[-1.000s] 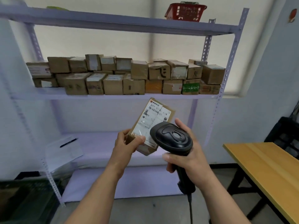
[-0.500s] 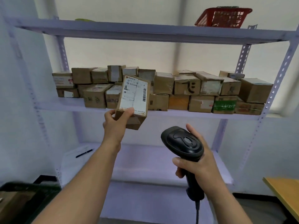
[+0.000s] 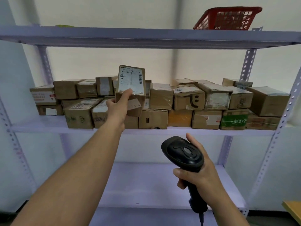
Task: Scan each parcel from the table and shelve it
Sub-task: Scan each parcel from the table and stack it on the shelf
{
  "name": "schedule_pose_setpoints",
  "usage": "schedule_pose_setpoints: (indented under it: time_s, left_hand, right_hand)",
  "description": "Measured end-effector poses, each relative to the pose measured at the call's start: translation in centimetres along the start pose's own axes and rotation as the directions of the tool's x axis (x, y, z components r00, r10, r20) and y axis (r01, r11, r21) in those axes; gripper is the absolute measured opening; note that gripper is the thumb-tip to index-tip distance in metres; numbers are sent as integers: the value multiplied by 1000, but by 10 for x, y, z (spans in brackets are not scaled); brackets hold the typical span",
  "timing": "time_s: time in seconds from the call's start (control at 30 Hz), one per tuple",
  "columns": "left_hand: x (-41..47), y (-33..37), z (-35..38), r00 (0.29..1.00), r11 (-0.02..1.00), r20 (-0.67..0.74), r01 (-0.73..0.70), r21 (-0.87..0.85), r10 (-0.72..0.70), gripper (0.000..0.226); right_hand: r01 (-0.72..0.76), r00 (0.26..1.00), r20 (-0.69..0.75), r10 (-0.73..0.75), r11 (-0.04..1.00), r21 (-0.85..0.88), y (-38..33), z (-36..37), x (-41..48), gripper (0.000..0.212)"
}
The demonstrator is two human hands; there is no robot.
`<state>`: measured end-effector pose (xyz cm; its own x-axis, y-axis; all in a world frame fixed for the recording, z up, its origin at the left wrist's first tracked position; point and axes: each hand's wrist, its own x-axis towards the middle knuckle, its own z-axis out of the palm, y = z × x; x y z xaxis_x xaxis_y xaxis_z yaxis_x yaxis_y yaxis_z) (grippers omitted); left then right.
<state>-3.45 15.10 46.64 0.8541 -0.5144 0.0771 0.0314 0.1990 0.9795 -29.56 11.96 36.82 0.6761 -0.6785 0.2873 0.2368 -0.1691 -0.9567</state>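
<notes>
Parcel position: the brown cardboard parcel with a white printed label point(image 3: 132, 82) is held upright in front of the middle board point(image 3: 179, 130) of the pale lilac metal shelving unit point(image 3: 146, 37), with its label facing the camera. The left hand point(image 3: 118, 106) grasps it from below. The thumb presses on the label's lower edge and the fingers curl round the left side. The right hand point(image 3: 198, 175) is clenched round the handle of a black handheld barcode scanner point(image 3: 182, 152), which is lower and well apart from the parcel.

Obstructions: a two-tier row of brown cardboard cartons point(image 3: 187, 98) spans nearly the full width of the middle board. The parcel stands directly in front of the centre-left cartons and rises above the upper tier. A red plastic mesh basket point(image 3: 228, 17) sits on the right side of the top board. One corner of a yellow wooden table point(image 3: 293, 207) shows at the lower right.

Limits of view: the cartons behind the parcel and the left hand are covered, and contact between them and the parcel cannot be determined. The label print is too blurred to read. The scanner cable is cut off at the bottom edge. A green object point(image 3: 65, 26) on the top board shows only its upper edge.
</notes>
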Motion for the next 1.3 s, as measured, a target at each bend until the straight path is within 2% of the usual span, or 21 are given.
schedule_pose_setpoints:
  time_s: [0.2,0.27,0.4,0.6,0.7,0.77,0.87,1.03,1.3]
  left_hand:
    - [44,7,10,996,986,2,84,142,-85,121]
    - [57,6,10,992,970,5,123,210,-127,130]
    - [75,5,10,993,893,35,84,441,-111,103]
    - [85,7,1,991,772,107,-134,622,86,86]
    - [84,5,-2,932,754,199,-363,548,304,81]
    - [85,2,-2,895,772,261,-444,455,362,88]
    - [91,-3,1,888,794,297,-450,408,351,91]
    - [96,-6,8,882,776,319,-461,431,347,83]
    - [102,-15,2,861,767,338,-497,406,379,84]
  right_hand:
    - [-2,997,-74,2,1000,7,4,7,24,91]
    - [5,996,-91,-6,1000,-9,1,10,31,90]
    - [35,992,-119,-38,999,-25,0,14,43,89]
    - [40,988,-148,-45,999,-34,6,19,52,90]
    - [44,986,-159,-49,998,-34,7,20,54,91]
    - [45,985,-167,-51,998,-40,7,20,56,93]
    - [44,982,-180,-53,998,-54,8,20,58,94]
    - [46,979,-196,-60,996,-74,10,22,58,93]
    - [47,966,-250,-68,995,-88,15,27,55,93]
